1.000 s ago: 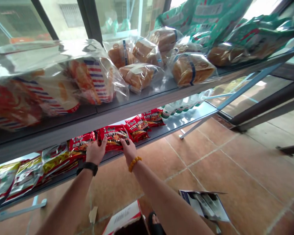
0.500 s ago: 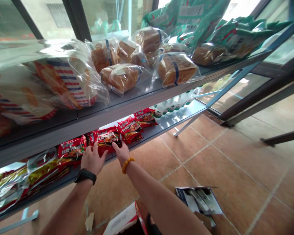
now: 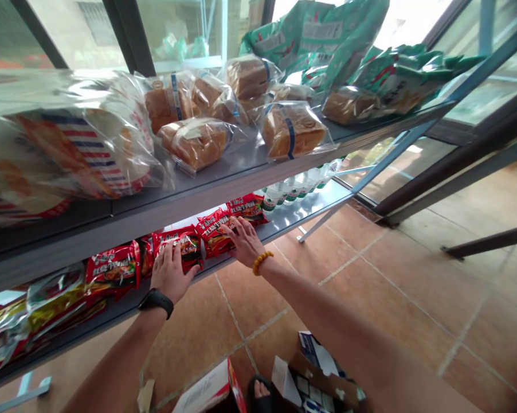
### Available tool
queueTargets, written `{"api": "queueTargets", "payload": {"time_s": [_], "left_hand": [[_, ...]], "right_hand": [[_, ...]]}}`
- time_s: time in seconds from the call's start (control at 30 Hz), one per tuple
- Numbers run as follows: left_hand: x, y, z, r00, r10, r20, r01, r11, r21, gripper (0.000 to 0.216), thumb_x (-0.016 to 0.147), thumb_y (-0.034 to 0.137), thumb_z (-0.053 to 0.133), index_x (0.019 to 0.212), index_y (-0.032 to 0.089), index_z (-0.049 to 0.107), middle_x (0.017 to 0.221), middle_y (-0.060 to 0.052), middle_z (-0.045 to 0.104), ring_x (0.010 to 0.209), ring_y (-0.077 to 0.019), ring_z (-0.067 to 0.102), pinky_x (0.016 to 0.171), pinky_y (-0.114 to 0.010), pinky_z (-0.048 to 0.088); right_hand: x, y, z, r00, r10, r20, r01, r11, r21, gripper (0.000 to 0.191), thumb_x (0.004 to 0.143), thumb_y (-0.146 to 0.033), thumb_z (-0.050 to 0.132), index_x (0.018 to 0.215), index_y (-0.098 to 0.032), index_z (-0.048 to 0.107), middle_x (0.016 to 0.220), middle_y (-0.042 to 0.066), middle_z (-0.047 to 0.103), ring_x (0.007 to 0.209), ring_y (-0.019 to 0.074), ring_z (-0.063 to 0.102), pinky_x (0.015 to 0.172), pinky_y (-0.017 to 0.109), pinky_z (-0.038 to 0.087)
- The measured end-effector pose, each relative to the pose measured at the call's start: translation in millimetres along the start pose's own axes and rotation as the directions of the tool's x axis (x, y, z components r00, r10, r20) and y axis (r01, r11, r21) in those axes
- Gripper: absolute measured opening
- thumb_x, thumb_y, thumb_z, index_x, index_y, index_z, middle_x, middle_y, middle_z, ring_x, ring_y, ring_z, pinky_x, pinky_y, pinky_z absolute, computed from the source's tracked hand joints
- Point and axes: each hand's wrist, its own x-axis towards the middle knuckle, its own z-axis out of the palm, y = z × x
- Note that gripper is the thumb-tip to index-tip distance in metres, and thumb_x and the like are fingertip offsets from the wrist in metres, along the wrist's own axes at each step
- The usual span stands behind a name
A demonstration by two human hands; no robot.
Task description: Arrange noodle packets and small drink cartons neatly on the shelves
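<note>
Both my hands rest on red instant-noodle packets lined along the front of the lower grey shelf (image 3: 310,213). My left hand (image 3: 169,274), with a black watch on the wrist, lies flat on one red packet (image 3: 177,245), fingers spread. My right hand (image 3: 244,242), with a yellow bead bracelet, presses flat on the neighbouring red packet (image 3: 213,228) to the right. Another red packet (image 3: 247,207) lies beyond it and one (image 3: 112,268) to the left. Neither hand grips anything.
The upper shelf (image 3: 207,192) carries bagged bread loaves (image 3: 290,129), striped-wrapped buns (image 3: 86,149) and green bags (image 3: 327,34). Water bottles (image 3: 293,189) stand at the lower shelf's right end. Yellow-silver packets (image 3: 52,292) lie left. Open cardboard boxes (image 3: 314,384) sit on the tiled floor by my foot.
My right hand has moved right from the middle packet onto the neighbouring one. My left hand has shifted onto the middle packet. The camera view has drifted rightward.
</note>
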Motion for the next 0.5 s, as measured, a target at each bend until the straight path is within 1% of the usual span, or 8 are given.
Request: {"api": "queueTargets", "payload": {"time_s": [0.03, 0.07, 0.13, 0.23, 0.3, 0.37, 0.43, 0.5], "left_hand": [[2, 5, 1, 1.000, 0.008, -0.005, -0.008, 1.000, 0.000, 0.081, 0.093, 0.055, 0.066, 0.152, 0.004, 0.043, 0.162, -0.023, 0.036, 0.146, -0.0400, 0.037, 0.120, -0.054, 0.037], [4, 10, 1, 1.000, 0.021, -0.011, -0.020, 1.000, 0.002, 0.081, 0.093, 0.054, 0.066, 0.152, 0.003, 0.043, 0.161, -0.023, 0.037, 0.146, -0.0400, 0.037, 0.120, -0.055, 0.037], [8, 18, 3, 0.998, 0.053, -0.032, -0.053, 0.999, 0.010, 0.079, 0.094, 0.051, 0.066, 0.150, 0.000, 0.045, 0.159, -0.024, 0.041, 0.146, -0.0398, 0.038, 0.121, -0.054, 0.036], [15, 25, 6, 0.994, 0.090, -0.056, -0.089, 0.996, 0.021, 0.080, 0.093, 0.051, 0.067, 0.147, -0.004, 0.046, 0.155, -0.027, 0.044, 0.145, -0.0400, 0.039, 0.122, -0.051, 0.034], [19, 29, 7, 0.995, 0.094, -0.046, -0.093, 0.995, 0.019, 0.081, 0.093, 0.052, 0.066, 0.148, -0.005, 0.046, 0.156, -0.028, 0.043, 0.145, -0.0407, 0.038, 0.123, -0.051, 0.034], [26, 35, 8, 0.995, 0.094, -0.024, -0.094, 0.996, 0.006, 0.080, 0.094, 0.052, 0.065, 0.148, -0.004, 0.046, 0.157, -0.027, 0.042, 0.146, -0.0409, 0.037, 0.123, -0.052, 0.034], [33, 44, 9, 0.995, 0.103, -0.014, -0.103, 0.995, -0.004, 0.077, 0.095, 0.052, 0.064, 0.148, 0.000, 0.046, 0.159, -0.025, 0.040, 0.147, -0.0404, 0.036, 0.123, -0.052, 0.033], [43, 57, 9, 0.992, 0.122, -0.025, -0.122, 0.993, 0.007, 0.076, 0.094, 0.053, 0.064, 0.149, 0.003, 0.047, 0.159, -0.025, 0.041, 0.147, -0.0408, 0.037, 0.123, -0.053, 0.032]], "right_hand": [[8, 5, 4, 0.998, -0.047, 0.045, 0.047, 0.999, -0.006, 0.088, 0.077, -0.032, 0.085, 0.156, -0.027, 0.046, 0.169, 0.015, 0.026, 0.155, 0.0435, 0.019, 0.126, 0.061, 0.023], [14, 9, 8, 0.995, -0.074, 0.073, 0.075, 0.997, -0.003, 0.086, 0.080, -0.033, 0.084, 0.157, -0.028, 0.045, 0.169, 0.014, 0.027, 0.155, 0.0437, 0.019, 0.126, 0.062, 0.022], [23, 12, 14, 0.992, -0.096, 0.083, 0.095, 0.995, 0.022, 0.075, 0.086, -0.030, 0.077, 0.156, -0.026, 0.047, 0.166, 0.013, 0.034, 0.154, 0.0419, 0.024, 0.126, 0.061, 0.025], [30, 15, 16, 0.991, -0.133, 0.024, 0.129, 0.984, 0.122, 0.061, 0.091, -0.020, 0.068, 0.151, -0.019, 0.054, 0.161, 0.016, 0.044, 0.150, 0.0361, 0.036, 0.126, 0.055, 0.031], [32, 18, 12, 0.989, -0.136, -0.055, 0.145, 0.960, 0.240, 0.057, 0.092, -0.018, 0.065, 0.148, -0.015, 0.055, 0.158, 0.018, 0.047, 0.146, 0.0324, 0.043, 0.125, 0.050, 0.035], [32, 22, 5, 0.984, -0.058, -0.166, 0.119, 0.915, 0.385, 0.053, 0.095, -0.021, 0.062, 0.147, -0.014, 0.056, 0.154, 0.018, 0.051, 0.142, 0.0288, 0.049, 0.121, 0.045, 0.040], [31, 24, -6, 0.962, 0.076, -0.261, 0.074, 0.852, 0.519, 0.048, 0.097, -0.027, 0.059, 0.145, -0.016, 0.058, 0.148, 0.016, 0.058, 0.135, 0.0258, 0.056, 0.116, 0.041, 0.045], [26, 25, -18, 0.929, 0.223, -0.296, 0.006, 0.790, 0.613, 0.046, 0.098, -0.033, 0.058, 0.141, -0.018, 0.059, 0.139, 0.013, 0.065, 0.125, 0.0247, 0.063, 0.110, 0.040, 0.049]]}}
